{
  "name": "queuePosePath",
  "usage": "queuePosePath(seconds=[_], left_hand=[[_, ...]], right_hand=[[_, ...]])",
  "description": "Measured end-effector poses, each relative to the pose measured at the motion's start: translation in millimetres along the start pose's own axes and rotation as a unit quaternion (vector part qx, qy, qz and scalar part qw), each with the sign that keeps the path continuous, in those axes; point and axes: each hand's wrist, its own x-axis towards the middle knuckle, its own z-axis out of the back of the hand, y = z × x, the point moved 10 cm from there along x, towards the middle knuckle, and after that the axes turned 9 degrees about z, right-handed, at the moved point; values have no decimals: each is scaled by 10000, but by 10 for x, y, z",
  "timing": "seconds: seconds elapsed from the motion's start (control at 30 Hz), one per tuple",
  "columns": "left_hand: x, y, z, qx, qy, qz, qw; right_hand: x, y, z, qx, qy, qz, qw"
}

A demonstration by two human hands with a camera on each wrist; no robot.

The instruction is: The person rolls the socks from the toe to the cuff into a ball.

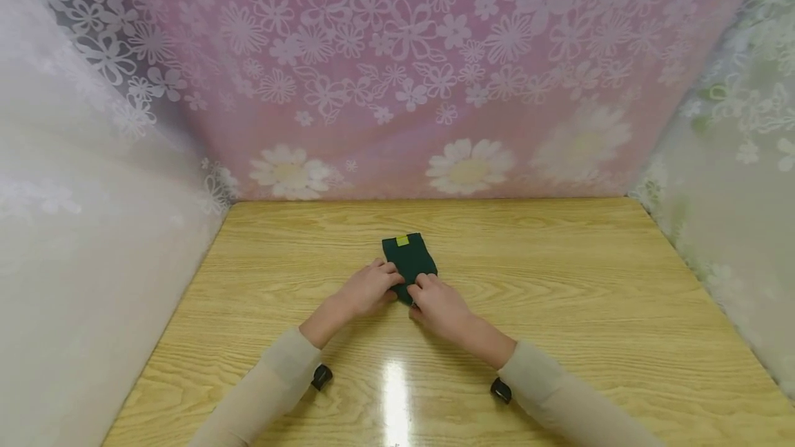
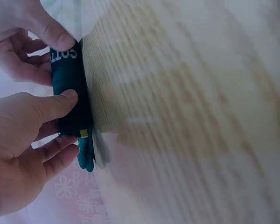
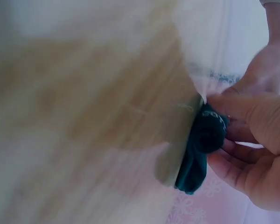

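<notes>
A dark green sock (image 1: 410,259) with a small yellow tag (image 1: 402,240) lies flat on the wooden table (image 1: 559,295), its near end rolled up. My left hand (image 1: 388,280) pinches the left side of the roll, and my right hand (image 1: 424,287) pinches the right side. In the left wrist view, the left thumb (image 2: 60,103) lies on the sock (image 2: 71,88) with the fingers curled beneath. In the right wrist view, thumb and fingers (image 3: 233,161) close round the rolled end (image 3: 206,135); the sock's flat part hangs beyond it.
Floral curtains enclose the table: pink at the back (image 1: 397,74), white on the left (image 1: 74,192), pale green on the right (image 1: 733,157). Beige sleeves (image 1: 273,378) cover both forearms. Black wrist mounts (image 1: 321,376) sit near the table's front.
</notes>
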Motion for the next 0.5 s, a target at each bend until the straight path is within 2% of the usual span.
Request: queuePosePath(seconds=[0.33, 0.5], left_hand=[[2, 5, -35, 242, 121, 69, 9996], [2, -18, -32, 185, 145, 21, 9997]], right_hand=[[29, -121, -133, 261, 557, -161, 9980], [13, -179, -163, 306, 608, -228, 9974]])
